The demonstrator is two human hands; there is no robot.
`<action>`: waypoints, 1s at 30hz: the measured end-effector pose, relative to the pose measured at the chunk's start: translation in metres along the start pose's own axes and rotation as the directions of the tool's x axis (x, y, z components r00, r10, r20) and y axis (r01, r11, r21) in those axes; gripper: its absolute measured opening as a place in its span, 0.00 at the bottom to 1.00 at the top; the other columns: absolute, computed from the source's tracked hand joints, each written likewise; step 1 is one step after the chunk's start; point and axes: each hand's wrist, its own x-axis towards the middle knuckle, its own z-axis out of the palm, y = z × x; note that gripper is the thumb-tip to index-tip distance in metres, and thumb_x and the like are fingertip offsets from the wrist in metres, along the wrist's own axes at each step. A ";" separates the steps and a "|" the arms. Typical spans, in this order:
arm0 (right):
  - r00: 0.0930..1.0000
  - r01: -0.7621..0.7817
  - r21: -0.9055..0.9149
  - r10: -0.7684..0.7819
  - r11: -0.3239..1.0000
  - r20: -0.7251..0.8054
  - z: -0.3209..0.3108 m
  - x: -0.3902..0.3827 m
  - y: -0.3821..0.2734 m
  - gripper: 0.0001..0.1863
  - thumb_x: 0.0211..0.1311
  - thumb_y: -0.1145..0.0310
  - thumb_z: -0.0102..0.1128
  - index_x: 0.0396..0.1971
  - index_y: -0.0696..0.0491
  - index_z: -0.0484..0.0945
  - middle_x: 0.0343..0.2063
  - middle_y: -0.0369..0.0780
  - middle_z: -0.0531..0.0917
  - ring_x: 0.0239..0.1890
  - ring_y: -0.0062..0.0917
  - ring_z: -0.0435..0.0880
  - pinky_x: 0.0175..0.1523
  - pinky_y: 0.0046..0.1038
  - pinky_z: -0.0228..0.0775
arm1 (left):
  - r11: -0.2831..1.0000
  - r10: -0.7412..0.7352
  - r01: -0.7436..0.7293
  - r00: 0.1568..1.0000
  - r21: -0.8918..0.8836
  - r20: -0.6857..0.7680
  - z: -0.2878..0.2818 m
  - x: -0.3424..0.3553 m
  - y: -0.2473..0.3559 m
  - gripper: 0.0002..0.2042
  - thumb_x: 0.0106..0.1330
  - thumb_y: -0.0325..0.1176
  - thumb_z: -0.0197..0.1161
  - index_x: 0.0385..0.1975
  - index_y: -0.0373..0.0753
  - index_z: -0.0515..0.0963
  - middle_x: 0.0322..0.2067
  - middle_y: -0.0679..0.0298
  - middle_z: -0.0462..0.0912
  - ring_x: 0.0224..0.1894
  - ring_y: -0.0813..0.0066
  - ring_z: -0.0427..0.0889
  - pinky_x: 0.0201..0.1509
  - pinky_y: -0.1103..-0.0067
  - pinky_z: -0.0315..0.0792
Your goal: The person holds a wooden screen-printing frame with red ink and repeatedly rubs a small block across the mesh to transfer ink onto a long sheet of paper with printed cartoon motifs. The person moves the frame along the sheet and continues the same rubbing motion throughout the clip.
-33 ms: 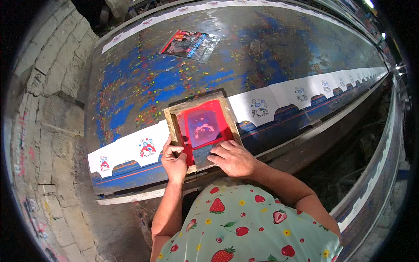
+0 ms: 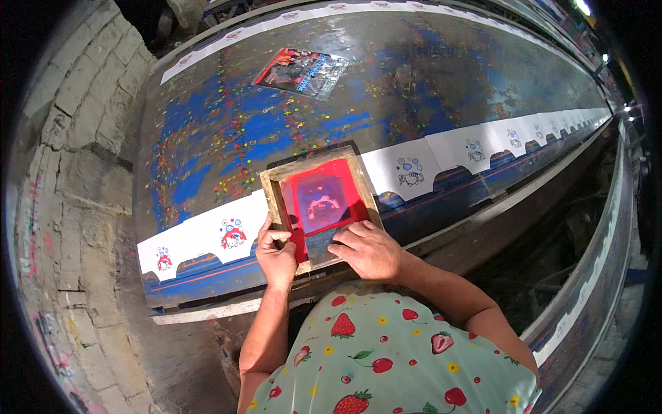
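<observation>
Steadying a wooden frame (image 2: 363, 190) on the near edge of the desk (image 2: 407, 41), the person keeps the left hand (image 2: 277, 257) clamped on its left rail, the thumb over the inner side. The right hand (image 2: 365, 250) grips a grey blade (image 2: 319, 248) at the frame's lower end, its fingers curled together over the upper right edge; their hold underneath is hidden. Red mesh (image 2: 345, 176) fills the frame around a purple window (image 2: 317, 200), and white sheets (image 2: 196, 232) run out on either side.

Judging by the prints, the step in hand is adding red by screen: the figures (image 2: 233, 236) to the left carry it, while the nearest print (image 2: 411, 172) to the right shows only dark and blue lines. The blade lies below the window, so whether a stroke is starting or finished cannot be told. The next move seems to call for a firm left grip, so the frame does not slip and smudge, and even right-hand pressure along the blade.
</observation>
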 end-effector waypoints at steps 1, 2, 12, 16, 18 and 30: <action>1.000 -0.006 -0.011 0.006 1.000 0.017 -0.002 0.004 0.000 0.24 0.61 0.69 0.74 0.59 0.51 0.89 0.56 0.39 0.87 0.61 0.38 0.84 0.67 0.43 0.76 | 1.000 0.003 -0.003 1.000 -0.016 0.001 0.000 0.000 0.001 0.16 0.59 0.06 0.62 0.37 0.36 0.84 0.80 0.45 0.73 0.64 0.71 0.87 0.57 0.78 0.79; 0.999 -0.012 -0.022 0.012 1.000 0.035 -0.004 0.008 0.000 0.24 0.61 0.70 0.73 0.59 0.51 0.89 0.55 0.39 0.87 0.60 0.38 0.84 0.66 0.43 0.77 | 0.999 0.005 -0.005 1.000 -0.034 0.001 0.001 -0.001 0.001 0.15 0.61 0.06 0.63 0.38 0.36 0.85 0.80 0.45 0.73 0.66 0.70 0.86 0.61 0.77 0.78; 0.960 -0.013 0.000 0.013 1.000 0.281 -0.041 0.067 0.050 0.18 0.61 0.76 0.65 0.52 0.55 0.87 0.47 0.47 0.89 0.56 0.45 0.87 0.65 0.46 0.80 | 0.926 -0.102 0.111 0.994 -0.360 0.043 0.002 0.016 0.008 0.18 0.72 0.05 0.59 0.55 0.31 0.83 0.80 0.46 0.73 0.76 0.59 0.81 0.78 0.68 0.78; 0.975 -0.069 -0.008 0.069 0.998 0.209 -0.038 0.101 0.081 0.17 0.68 0.76 0.66 0.55 0.55 0.88 0.51 0.47 0.89 0.60 0.47 0.86 0.68 0.46 0.80 | 0.915 -0.102 0.124 0.992 -0.384 0.076 0.001 0.023 0.011 0.18 0.72 0.05 0.59 0.56 0.31 0.82 0.79 0.46 0.75 0.75 0.59 0.82 0.76 0.70 0.80; 0.974 -0.129 -0.032 0.133 0.991 0.186 -0.035 0.116 0.089 0.17 0.70 0.77 0.66 0.57 0.54 0.89 0.53 0.46 0.88 0.62 0.47 0.86 0.69 0.46 0.80 | 0.927 -0.101 0.120 0.992 -0.355 0.070 0.002 0.025 0.010 0.18 0.71 0.05 0.60 0.55 0.31 0.82 0.78 0.46 0.76 0.74 0.60 0.83 0.75 0.70 0.80; 1.000 -0.017 -0.055 0.016 0.998 -0.012 -0.003 0.079 0.063 0.22 0.60 0.77 0.67 0.56 0.54 0.90 0.52 0.43 0.88 0.58 0.44 0.85 0.69 0.45 0.75 | 0.930 -0.027 0.048 0.998 -0.364 0.063 0.004 0.022 0.004 0.16 0.72 0.06 0.61 0.51 0.31 0.85 0.76 0.46 0.78 0.72 0.61 0.84 0.73 0.70 0.80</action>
